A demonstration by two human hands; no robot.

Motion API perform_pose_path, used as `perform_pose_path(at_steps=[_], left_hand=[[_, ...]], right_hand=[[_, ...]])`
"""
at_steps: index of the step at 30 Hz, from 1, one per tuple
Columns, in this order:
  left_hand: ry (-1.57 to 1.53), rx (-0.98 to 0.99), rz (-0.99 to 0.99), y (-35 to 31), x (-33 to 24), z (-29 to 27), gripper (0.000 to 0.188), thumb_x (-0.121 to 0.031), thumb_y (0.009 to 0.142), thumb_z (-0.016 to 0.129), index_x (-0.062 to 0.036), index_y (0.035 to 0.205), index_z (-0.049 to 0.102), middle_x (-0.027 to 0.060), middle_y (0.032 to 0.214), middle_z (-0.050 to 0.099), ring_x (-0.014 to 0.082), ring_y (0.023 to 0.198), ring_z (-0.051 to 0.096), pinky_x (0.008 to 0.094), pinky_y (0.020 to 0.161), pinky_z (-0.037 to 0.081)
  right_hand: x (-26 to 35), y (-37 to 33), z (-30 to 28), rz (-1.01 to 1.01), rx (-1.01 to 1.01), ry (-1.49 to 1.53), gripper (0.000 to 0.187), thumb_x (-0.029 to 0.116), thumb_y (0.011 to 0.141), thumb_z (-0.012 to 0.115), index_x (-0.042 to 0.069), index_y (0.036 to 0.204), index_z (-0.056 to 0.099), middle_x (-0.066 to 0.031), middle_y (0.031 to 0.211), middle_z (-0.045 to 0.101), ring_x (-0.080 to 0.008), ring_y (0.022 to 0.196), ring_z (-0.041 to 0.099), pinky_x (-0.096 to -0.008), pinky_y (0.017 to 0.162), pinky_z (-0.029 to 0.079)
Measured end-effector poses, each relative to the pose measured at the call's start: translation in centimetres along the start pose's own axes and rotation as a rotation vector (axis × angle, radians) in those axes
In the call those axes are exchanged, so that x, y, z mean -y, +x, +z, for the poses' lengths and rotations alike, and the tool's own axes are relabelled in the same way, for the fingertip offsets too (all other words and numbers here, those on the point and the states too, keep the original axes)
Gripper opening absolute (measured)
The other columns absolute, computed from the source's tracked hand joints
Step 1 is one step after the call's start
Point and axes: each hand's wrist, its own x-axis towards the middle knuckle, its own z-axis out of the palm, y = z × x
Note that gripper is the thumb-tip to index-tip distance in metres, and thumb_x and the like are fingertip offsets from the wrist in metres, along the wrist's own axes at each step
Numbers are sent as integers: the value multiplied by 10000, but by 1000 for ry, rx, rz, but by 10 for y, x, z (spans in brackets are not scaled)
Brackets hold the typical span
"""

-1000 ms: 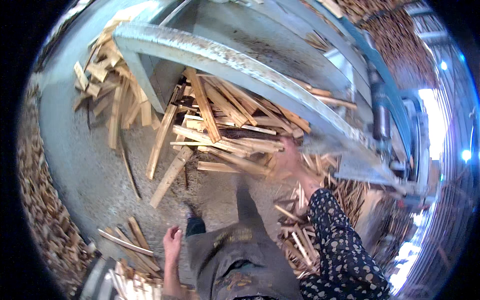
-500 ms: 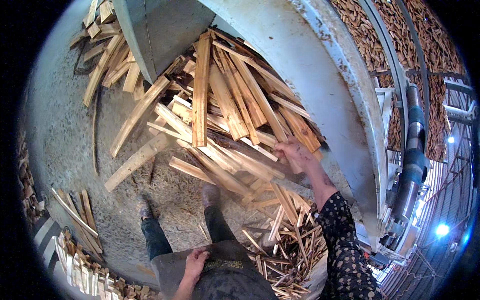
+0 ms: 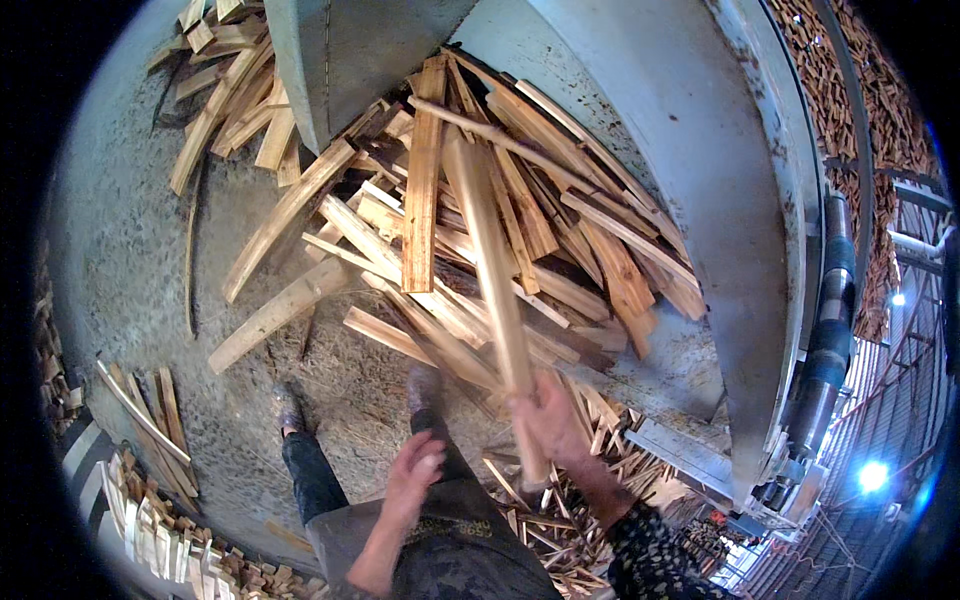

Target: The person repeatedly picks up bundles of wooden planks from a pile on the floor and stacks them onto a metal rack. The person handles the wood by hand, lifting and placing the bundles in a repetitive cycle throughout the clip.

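Note:
A long wooden slat (image 3: 487, 265), smeared by motion, slants from over the wood pile down to my right hand (image 3: 552, 420), whose fingers are closed around its lower part. Its near end sticks out below the hand. Nothing shows in my left hand (image 3: 411, 468), which is raised in front of the dark apron (image 3: 450, 540) with its fingers loosely bent and partly blurred. Under and beyond the held slat lies a heap of loose wooden boards and slats (image 3: 418, 200), crossing at many angles.
A large blue-grey metal bucket (image 3: 700, 200) curves around the heap's right side. Thin wood scraps (image 3: 560, 520) lie right of my legs. A row of stacked slats (image 3: 190, 545) stands at lower left. More boards (image 3: 235, 100) rest on the concrete floor (image 3: 130, 260) at far left.
My right hand has drawn a slat off the heap, back toward me and to the left. My left hand has risen from the apron. The view has shifted slightly.

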Motion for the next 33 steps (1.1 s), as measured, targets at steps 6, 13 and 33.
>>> perform_pose_path(at_steps=[6, 13, 33], left_hand=[[-112, 117, 161, 62, -31, 65, 608, -217, 749, 674, -75, 1236, 339, 52, 1064, 511, 161, 941, 510, 315, 816, 439], [-202, 85, 294, 102, -78, 48, 565, -3, 749, 589, -91, 1247, 339, 45, 951, 515, 137, 840, 531, 269, 710, 469], [-529, 131, 19, 117, -87, 42, 287, -287, 889, 471, -88, 1089, 423, 53, 788, 552, 168, 676, 568, 287, 579, 499]], right_hand=[[-15, 42, 25, -660, -76, -209, 321, 209, 833, 537, -8, 1068, 509, -119, 941, 546, -214, 833, 544, -320, 758, 434], [-5, 179, -42, -144, -241, 259, 286, 286, 833, 546, 24, 925, 477, -108, 830, 528, -230, 718, 550, -335, 567, 467], [-178, -50, -118, -152, -108, -732, 358, 138, 771, 551, -10, 1092, 497, -181, 1007, 555, -352, 980, 514, -389, 838, 415]])
